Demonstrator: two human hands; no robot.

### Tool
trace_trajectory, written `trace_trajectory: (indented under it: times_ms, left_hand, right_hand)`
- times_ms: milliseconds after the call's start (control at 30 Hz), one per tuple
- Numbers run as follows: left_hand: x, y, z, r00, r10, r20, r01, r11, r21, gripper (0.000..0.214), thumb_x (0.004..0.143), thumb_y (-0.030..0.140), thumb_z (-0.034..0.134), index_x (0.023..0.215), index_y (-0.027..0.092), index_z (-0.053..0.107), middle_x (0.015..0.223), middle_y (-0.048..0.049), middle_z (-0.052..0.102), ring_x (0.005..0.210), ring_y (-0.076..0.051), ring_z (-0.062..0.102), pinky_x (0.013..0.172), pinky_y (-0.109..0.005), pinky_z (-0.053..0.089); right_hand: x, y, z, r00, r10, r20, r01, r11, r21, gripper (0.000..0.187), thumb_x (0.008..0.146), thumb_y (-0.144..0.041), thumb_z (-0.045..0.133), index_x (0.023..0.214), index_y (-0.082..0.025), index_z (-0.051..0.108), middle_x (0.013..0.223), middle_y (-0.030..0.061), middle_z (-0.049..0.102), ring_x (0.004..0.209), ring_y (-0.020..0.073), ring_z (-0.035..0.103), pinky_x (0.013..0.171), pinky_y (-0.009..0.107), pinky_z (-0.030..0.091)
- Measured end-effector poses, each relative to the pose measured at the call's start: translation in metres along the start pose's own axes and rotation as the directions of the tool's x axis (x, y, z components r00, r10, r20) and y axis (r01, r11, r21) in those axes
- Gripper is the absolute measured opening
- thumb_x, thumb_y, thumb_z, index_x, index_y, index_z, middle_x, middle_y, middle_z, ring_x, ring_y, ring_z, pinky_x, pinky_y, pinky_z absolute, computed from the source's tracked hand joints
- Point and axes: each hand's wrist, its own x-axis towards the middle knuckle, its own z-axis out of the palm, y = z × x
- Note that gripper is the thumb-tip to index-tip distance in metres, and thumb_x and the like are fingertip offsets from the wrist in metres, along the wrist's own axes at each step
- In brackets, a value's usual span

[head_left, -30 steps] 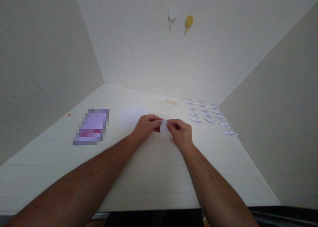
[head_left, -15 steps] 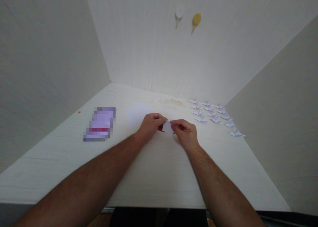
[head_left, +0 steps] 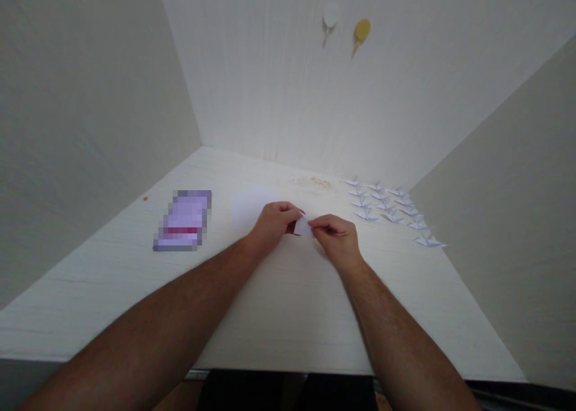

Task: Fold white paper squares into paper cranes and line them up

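A small folded piece of white paper is held just above the middle of the table, between both hands. My left hand is closed on its left side, with thumb and finger pinching near the top corner. My right hand pinches the paper's right edge between thumb and fingertips. The curled fingers hide parts of the paper, so its full shape cannot be made out.
Several folded paper cranes stand in rows at the table's back right. On the left lies a blurred purple rectangular object, with a small orange bit beyond it. Two hooks, one white and one yellow, are on the back wall.
My right hand's fingertips have shifted slightly down along the paper's right edge, and more of its top corner shows. The left hand keeps its pinch. The whole view has tilted a little.
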Motion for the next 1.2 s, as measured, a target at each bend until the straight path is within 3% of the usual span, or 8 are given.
trace_trajectory:
  times_ms: [300, 467, 600, 933, 1200]
  left_hand:
    - [0.0006, -0.0009, -0.0009, 0.999, 0.019, 0.033, -0.019, 1.000, -0.007, 0.020, 0.056, 0.022, 0.077, 0.070, 0.011, 0.068, 0.059, -0.0013, 0.065, 0.051, -0.011, 0.060, 0.052, -0.025, 0.052]
    - [-0.0004, -0.0011, -0.0001, 0.999, 0.031, 0.031, -0.031, 1.000, -0.001, 0.021, 0.056, 0.022, 0.078, 0.069, 0.011, 0.066, 0.062, -0.0013, 0.066, 0.053, -0.012, 0.062, 0.054, -0.026, 0.055]
    - [-0.0003, -0.0025, 0.0001, 0.999, 0.032, 0.034, -0.033, 0.999, 0.021, 0.021, 0.060, 0.024, 0.077, 0.071, 0.012, 0.065, 0.062, -0.0016, 0.067, 0.054, -0.013, 0.063, 0.054, -0.027, 0.056]
    - [-0.0040, 0.0004, 0.0049, 0.994, 0.106, 0.022, -0.109, 0.976, 0.188, 0.011, 0.069, 0.020, 0.070, 0.070, 0.012, 0.063, 0.056, -0.0005, 0.064, 0.048, -0.011, 0.061, 0.049, -0.023, 0.053]
    - [0.0002, -0.0005, 0.0015, 0.999, 0.038, 0.035, -0.041, 0.996, 0.079, 0.012, 0.063, 0.020, 0.073, 0.066, 0.013, 0.064, 0.051, 0.0010, 0.060, 0.044, -0.010, 0.055, 0.045, -0.025, 0.053]
  right_hand:
    - [0.0010, 0.0011, -0.0023, 1.000, -0.018, -0.009, 0.017, 0.998, -0.055, 0.015, 0.075, -0.017, 0.063, 0.078, -0.023, 0.076, 0.077, 0.0009, 0.075, 0.070, 0.0146, 0.067, 0.067, 0.027, 0.052]
    - [0.0002, 0.0058, 0.0008, 0.989, 0.127, -0.075, -0.125, 0.992, 0.036, 0.020, 0.075, -0.026, 0.070, 0.094, -0.021, 0.073, 0.078, 0.0009, 0.072, 0.061, 0.0124, 0.062, 0.058, 0.025, 0.050]
    - [0.0002, 0.0063, 0.0028, 0.978, 0.181, -0.102, -0.175, 0.982, 0.070, 0.012, 0.074, -0.029, 0.070, 0.083, -0.020, 0.071, 0.064, -0.0015, 0.066, 0.054, 0.0117, 0.057, 0.053, 0.024, 0.047]
    - [-0.0004, -0.0012, 0.0007, 0.985, 0.045, -0.166, -0.059, 0.995, -0.078, 0.006, 0.075, -0.024, 0.066, 0.076, -0.021, 0.071, 0.058, -0.0035, 0.063, 0.050, 0.0102, 0.052, 0.049, 0.023, 0.039]
    - [0.0000, 0.0047, -0.0024, 0.996, -0.057, -0.065, 0.054, 0.998, -0.042, 0.013, 0.078, -0.018, 0.062, 0.081, -0.022, 0.074, 0.073, -0.0009, 0.071, 0.063, 0.0128, 0.062, 0.061, 0.026, 0.048]
